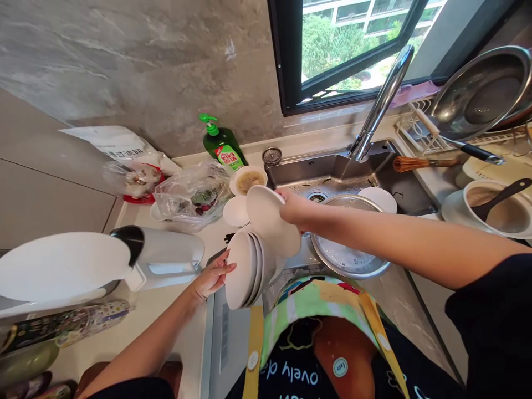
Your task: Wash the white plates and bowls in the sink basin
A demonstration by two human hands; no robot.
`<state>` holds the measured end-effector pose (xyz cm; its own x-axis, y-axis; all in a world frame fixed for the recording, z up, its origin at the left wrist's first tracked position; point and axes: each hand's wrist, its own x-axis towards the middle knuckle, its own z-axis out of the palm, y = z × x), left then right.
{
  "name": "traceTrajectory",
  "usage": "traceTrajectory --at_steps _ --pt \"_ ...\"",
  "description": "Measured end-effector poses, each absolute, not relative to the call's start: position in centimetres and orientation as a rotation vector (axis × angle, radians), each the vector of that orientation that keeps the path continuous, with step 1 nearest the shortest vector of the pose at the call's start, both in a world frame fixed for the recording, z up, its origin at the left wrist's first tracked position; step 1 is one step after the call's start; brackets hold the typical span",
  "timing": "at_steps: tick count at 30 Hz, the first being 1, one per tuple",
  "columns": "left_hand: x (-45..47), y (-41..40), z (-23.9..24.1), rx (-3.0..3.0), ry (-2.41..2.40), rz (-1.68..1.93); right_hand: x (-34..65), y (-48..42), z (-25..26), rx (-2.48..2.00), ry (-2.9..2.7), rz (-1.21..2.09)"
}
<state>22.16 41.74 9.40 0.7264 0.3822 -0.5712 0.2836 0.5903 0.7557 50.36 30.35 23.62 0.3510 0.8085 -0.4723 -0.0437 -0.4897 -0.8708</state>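
On my remote feed I have the right hand [296, 209] out over the sink, its fingers [283, 194] clenched on the rim of a round white ceramic plate [269, 219], which is tilted on edge. At 7 o'clock from that hand, the left hand [211, 277] has its fingers [220, 267] curled around a leaning stack of white ceramic plates [243, 271], grasping it just beside the held plate.

Around them, I see a brushed stainless steel sink [316, 172] at 1 o'clock, with a round steel basin [349, 260] at 4 o'clock resting in it and a tall chrome faucet [382, 102] rising behind. At 11 o'clock on the pale stone desk [166, 327] stand a green pump bottle of dish soap [222, 145] and a small white bowl with brownish residue [248, 180]. A clear plastic bag of greens [193, 194] lies at 10 o'clock
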Motion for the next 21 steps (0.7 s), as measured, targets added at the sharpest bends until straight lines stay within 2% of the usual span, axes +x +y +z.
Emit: traceTrajectory --at_steps 4,10,16,21 --pt "21.7 41.6 9.3 0.970 0.806 0.125 51.1 29.8 25.0 -1.836 -0.530 1.358" --pt "21.9 41.8 10.6 0.975 0.829 0.201 49.7 29.1 24.0 -1.847 -0.474 1.403" --pt "22.9 42.0 13.6 1.009 0.863 0.251 47.2 29.6 20.7 -1.622 -0.414 1.626" --pt "22.8 42.1 13.7 1.002 0.956 0.245 46.1 29.9 16.8 -1.431 -0.362 1.758"
